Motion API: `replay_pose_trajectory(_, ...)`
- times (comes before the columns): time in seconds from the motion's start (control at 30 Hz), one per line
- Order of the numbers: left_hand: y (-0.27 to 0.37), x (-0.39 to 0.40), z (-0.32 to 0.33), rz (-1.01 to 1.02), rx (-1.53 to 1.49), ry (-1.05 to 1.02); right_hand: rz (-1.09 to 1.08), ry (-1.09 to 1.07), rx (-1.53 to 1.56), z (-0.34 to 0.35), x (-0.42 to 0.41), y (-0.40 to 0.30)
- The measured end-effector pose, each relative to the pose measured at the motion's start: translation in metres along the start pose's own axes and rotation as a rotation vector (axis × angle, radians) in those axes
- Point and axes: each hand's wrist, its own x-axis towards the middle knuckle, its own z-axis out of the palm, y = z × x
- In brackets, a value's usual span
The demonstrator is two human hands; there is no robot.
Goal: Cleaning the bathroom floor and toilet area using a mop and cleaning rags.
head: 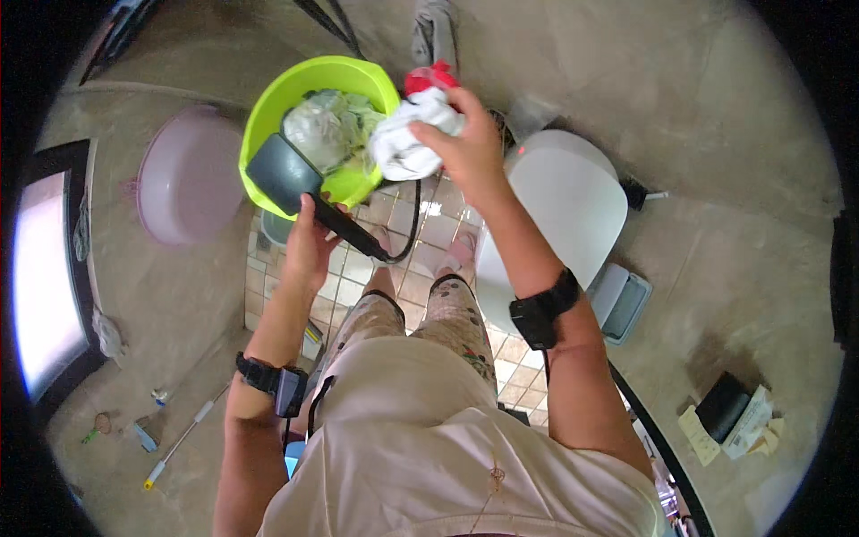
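My left hand [312,238] holds the handle of a dark shower head [285,173] with a black hose, at the near edge of a lime-green plastic basin [260,114]. Inside the basin lies a pale, see-through plastic bag [322,131] with light greenish material around it. My right hand [460,137] grips a bunched white cloth [413,144] at the basin's right rim. A red item [429,77] shows just beyond the cloth; whether my fingers touch it, I cannot tell.
A closed white toilet [564,194] stands at the right, a grey bin [627,309] beside it. A pink basin [188,176] is against the left wall. Grey cloth [434,30] hangs beyond the green basin. The tiled floor [439,225] looks wet.
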Motion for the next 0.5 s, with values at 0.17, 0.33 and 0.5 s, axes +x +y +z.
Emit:
replay_pose_trajectory(0.17, 0.022, -0.01, -0.023, -0.039, 0.022, -0.036, -0.158, -0.146, -0.344, 0.081, 0.025, -0.01)
replay_pose_trajectory(0.33, 0.044, -0.003, -0.033, -0.058, -0.021, -0.048, 0.014, -0.305, -0.219, 0.132, 0.015, 0.03)
replay_pose_trajectory(0.5, 0.056, 0.008, -0.05, -0.031, -0.031, -0.167, 0.614, -0.134, 0.34, 0.186, 0.01, 0.022)
